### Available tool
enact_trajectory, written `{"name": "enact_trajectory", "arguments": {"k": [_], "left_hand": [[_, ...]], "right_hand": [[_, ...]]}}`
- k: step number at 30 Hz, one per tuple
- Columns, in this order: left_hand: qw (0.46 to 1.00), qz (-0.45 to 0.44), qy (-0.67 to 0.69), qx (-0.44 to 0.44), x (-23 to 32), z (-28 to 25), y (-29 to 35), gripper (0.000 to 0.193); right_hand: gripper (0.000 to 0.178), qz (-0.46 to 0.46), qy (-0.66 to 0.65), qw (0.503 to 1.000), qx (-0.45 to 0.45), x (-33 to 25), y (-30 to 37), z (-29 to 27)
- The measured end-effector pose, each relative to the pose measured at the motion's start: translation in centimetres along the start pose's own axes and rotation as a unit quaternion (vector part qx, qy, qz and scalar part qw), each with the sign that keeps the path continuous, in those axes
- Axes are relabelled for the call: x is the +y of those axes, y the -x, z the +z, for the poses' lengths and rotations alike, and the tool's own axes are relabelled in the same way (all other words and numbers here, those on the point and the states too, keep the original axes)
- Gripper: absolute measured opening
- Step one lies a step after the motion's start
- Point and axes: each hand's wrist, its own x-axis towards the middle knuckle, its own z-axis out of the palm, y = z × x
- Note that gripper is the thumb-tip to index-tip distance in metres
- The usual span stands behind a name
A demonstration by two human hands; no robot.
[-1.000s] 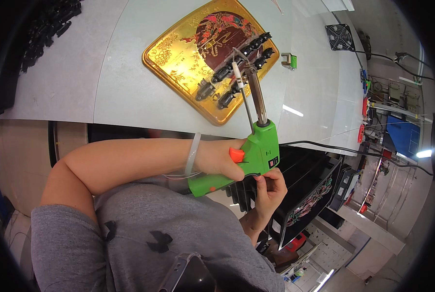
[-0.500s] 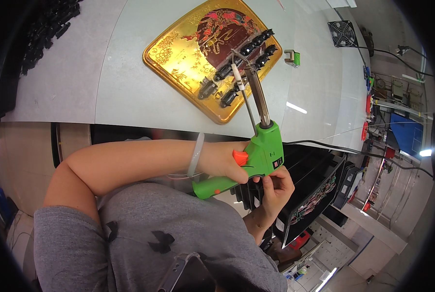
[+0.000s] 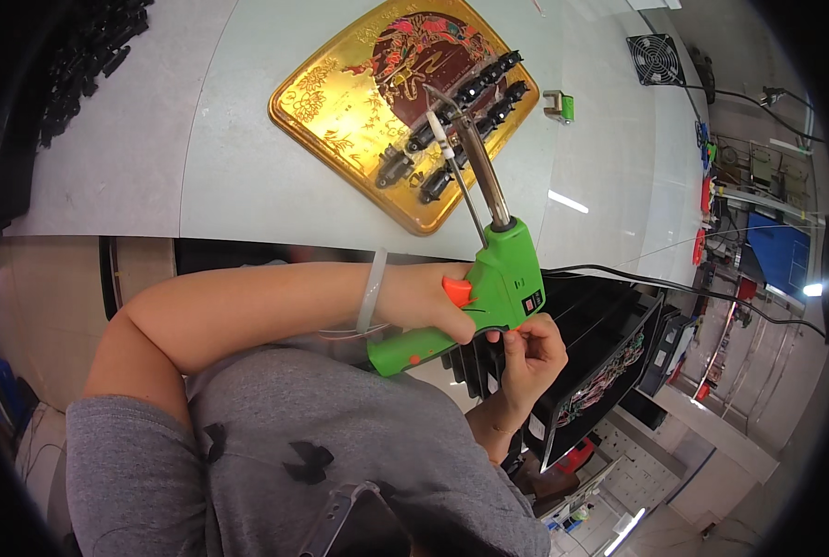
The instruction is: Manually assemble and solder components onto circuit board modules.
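My left hand point(image 3: 433, 302) is wrapped around a green soldering gun point(image 3: 512, 269) with an orange trigger. The gun's metal barrel and thin feed tube point away from me, over a golden tin point(image 3: 317, 116) with a dark round picture on it. Several small black plastic parts point(image 3: 435, 186) lie in rows on the tin, close to the gun's tip. At the rear of the gun, my right hand point(image 3: 537, 357) has thumb and finger pinched together against the housing. What sits between those fingertips is too small to make out.
A small green-and-metal piece point(image 3: 559, 107) stands right of the tin. A black fan point(image 3: 654, 59) is at the far right, with cables nearby. Black parts are heaped point(image 3: 85, 70) at the far left. Below the table edge, a black bin point(image 3: 582, 408) holds wires.
The soldering gun's tip has swung slightly left and away from me over the tin. My right hand has shifted a little to the right, still pinched at the gun's rear.
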Motion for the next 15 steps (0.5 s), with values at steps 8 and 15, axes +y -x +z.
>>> {"name": "enact_trajectory", "arguments": {"k": [8, 15], "left_hand": [[0.999, 0.030, -0.008, -0.023, -0.5, 0.1, -0.6, 0.041], [0.999, 0.035, -0.022, -0.018, -0.4, 0.4, -0.7, 0.039]], "right_hand": [[0.010, -0.085, 0.034, 0.995, 0.033, 0.8, 0.1, 0.0], [0.008, -0.098, 0.034, 0.993, 0.059, 0.6, 0.1, 0.4]]}}
